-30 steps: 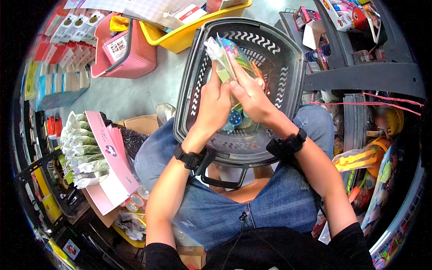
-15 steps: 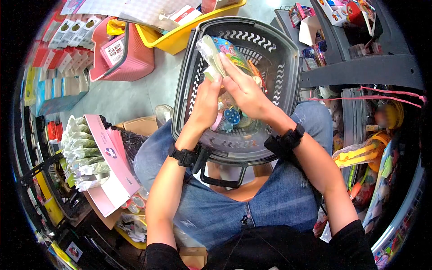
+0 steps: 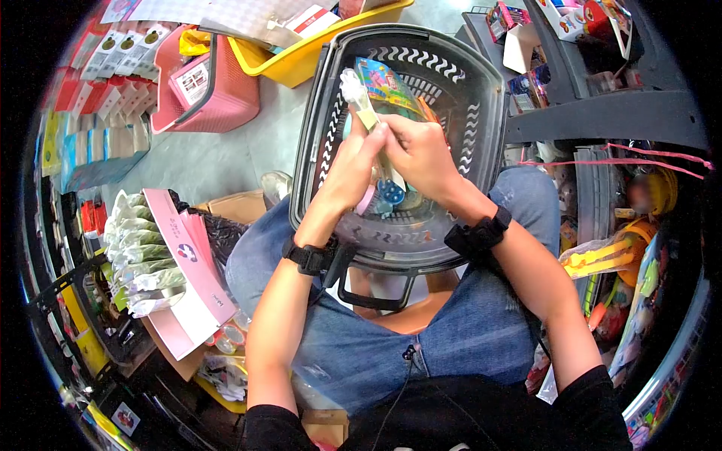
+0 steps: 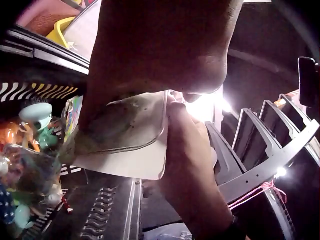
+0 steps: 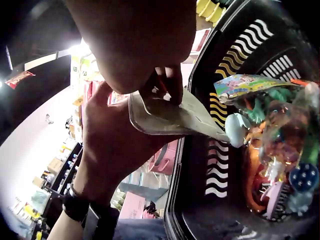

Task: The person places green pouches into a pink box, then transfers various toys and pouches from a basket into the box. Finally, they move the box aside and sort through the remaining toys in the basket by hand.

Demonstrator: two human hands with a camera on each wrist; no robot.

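Both hands hold a flat clear plastic pack with a pale card (image 3: pixel 367 116) above a black basket (image 3: pixel 502 113) on the lap. My left hand (image 3: pixel 347 171) grips its near left side, with the thumb on top. Against its right side, my right hand (image 3: pixel 427 154) pinches with curled fingers. The left wrist view shows the pack's rounded corner and white card (image 4: pixel 125 167) between the hands. Inside the basket lie a colourful toy packet (image 5: pixel 250 86), a blue dotted round piece (image 5: pixel 304 177), a pink brush-like piece (image 5: pixel 274 199) and other toys in clear wrapping.
A pink basket (image 3: pixel 237 94) and a yellow bin (image 3: pixel 293 69) stand on the floor ahead. At the left is a pink carton (image 3: pixel 177 248) with several green-and-white packs. Dark shelving (image 3: pixel 609 131) runs along the right, with a bagged yellow toy (image 3: pixel 602 259) beside the knee.
My right fingers have gone from straight along the pack to curled against it. The pack swung to show its broad side, then turned back nearly edge-on to the head view.
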